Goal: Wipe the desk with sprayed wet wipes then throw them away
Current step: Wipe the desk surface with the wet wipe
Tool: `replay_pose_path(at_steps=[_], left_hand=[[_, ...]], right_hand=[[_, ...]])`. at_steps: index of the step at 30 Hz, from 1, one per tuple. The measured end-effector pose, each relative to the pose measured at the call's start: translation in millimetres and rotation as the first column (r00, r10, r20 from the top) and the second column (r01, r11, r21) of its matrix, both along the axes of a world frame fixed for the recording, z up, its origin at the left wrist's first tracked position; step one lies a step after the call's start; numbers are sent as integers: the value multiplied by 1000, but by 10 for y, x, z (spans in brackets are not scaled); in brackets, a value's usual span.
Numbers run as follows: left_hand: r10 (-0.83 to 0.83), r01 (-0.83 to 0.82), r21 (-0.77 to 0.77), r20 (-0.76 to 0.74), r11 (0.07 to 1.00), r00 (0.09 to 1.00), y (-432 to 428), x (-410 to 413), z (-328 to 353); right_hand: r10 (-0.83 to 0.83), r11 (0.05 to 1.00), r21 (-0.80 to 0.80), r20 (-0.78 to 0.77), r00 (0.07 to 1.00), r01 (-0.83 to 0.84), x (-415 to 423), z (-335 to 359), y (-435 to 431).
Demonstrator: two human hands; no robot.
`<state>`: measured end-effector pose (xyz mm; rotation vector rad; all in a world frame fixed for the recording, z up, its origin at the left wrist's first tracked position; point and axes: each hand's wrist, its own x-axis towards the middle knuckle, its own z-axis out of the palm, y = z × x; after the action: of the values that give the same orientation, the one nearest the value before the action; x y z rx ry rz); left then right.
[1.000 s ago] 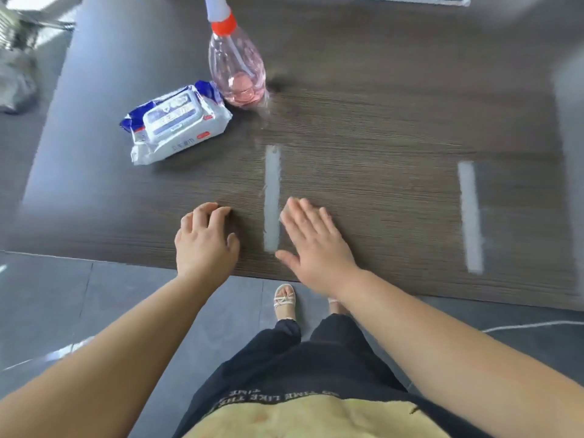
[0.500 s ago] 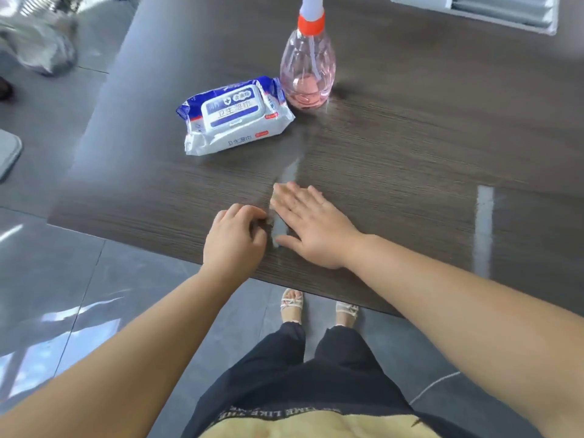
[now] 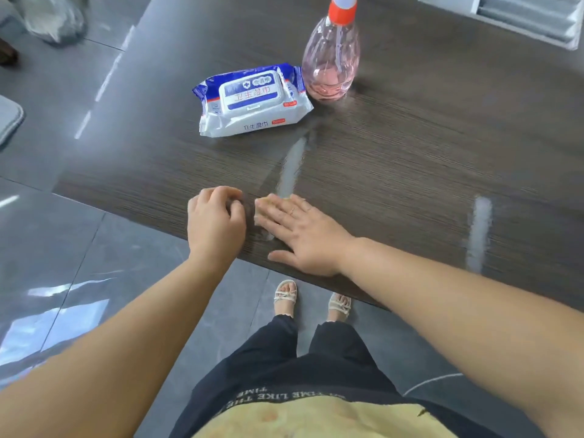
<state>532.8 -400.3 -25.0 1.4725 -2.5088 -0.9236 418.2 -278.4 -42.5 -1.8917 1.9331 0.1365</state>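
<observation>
A dark wood-grain desk (image 3: pixel 410 147) fills the upper view. A blue and white pack of wet wipes (image 3: pixel 252 101) lies on it with its lid closed. Just to its right stands a clear spray bottle (image 3: pixel 330 63) with pink liquid and an orange collar. My left hand (image 3: pixel 215 222) rests on the desk's near edge with its fingers curled and nothing visible in it. Beside it my right hand (image 3: pixel 300 235) lies flat on the desk, fingers straight. Both hands are well short of the pack. No loose wipe is visible.
A white slatted panel (image 3: pixel 531 17) lies at the desk's far right. Bright light streaks reflect off the desk top. Grey tiled floor (image 3: pixel 63 248) runs to the left, with a grey plastic bag (image 3: pixel 53 17) at the far left. My sandalled feet stand under the desk edge.
The view has shifted so the pack and bottle sit further right and nearer. Both hands have stayed on the near edge, close together.
</observation>
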Motion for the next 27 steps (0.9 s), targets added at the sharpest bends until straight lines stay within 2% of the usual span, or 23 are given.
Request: replay_pose_path(at_steps=[1,2,3,5,7,9,11,13,15,16,18,20,21,22,23,25,27], left_hand=[[-2,2,4,6,1000,1000,2,30,7],[-10,10,14,8,1000,1000,10,50,14],[-19,19,26,5,999,1000,22,57,24],[-12,12,46,-3,999,1000,44,60,36],[39,-37,54,-36,998,999,57,46,30],[92,-88,63,-74,994,993,61,51,22],[107,-101,64,-101,993,989,69,71,10],[83,-78,54,-97,995,992,92,110,-2],[39,-35,43,-83,998,996,118,137,-16],[13,-10,41,-74,999,997,138,141,-24],[-35,36,26,-49,999,998,192,122,-32],[-72,72,-8,-5,997,997,248,77,-42],[-89,90,-25,26,996,996,275,53,-47],[-106,109,-39,57,993,993,301,24,-56],[-114,119,-53,79,992,990,323,10,-66],[-131,139,-83,100,987,986,336,-17,-85],[-157,168,-85,126,982,980,352,-15,-83]], right_hand=[[37,999,-3,12,999,-37,-110,7,14],[-3,1000,2,18,1000,3,-242,-4,3],[-110,994,6,7,994,110,-376,-27,-29],[-377,926,-7,-39,926,377,-498,-72,-147],[-481,877,-37,-74,874,480,-281,-116,-302],[-359,933,-30,-44,932,358,115,-99,-305],[-115,993,-33,6,993,115,366,-105,-76],[68,995,-72,20,998,-66,328,-117,278],[84,994,-76,17,996,-83,56,-125,581],[23,996,-89,-8,1000,-23,-130,-140,696],[-276,960,-65,-30,961,273,-462,-130,806],[-594,805,-38,-65,802,592,-530,-114,727],[-670,742,-42,-68,739,669,-422,-107,625],[-686,727,-50,-50,726,684,-262,-116,544],[-633,773,-66,-15,774,631,-68,-140,500],[-345,933,-101,22,938,346,239,-194,590],[-110,987,-119,-10,994,108,159,-191,858]])
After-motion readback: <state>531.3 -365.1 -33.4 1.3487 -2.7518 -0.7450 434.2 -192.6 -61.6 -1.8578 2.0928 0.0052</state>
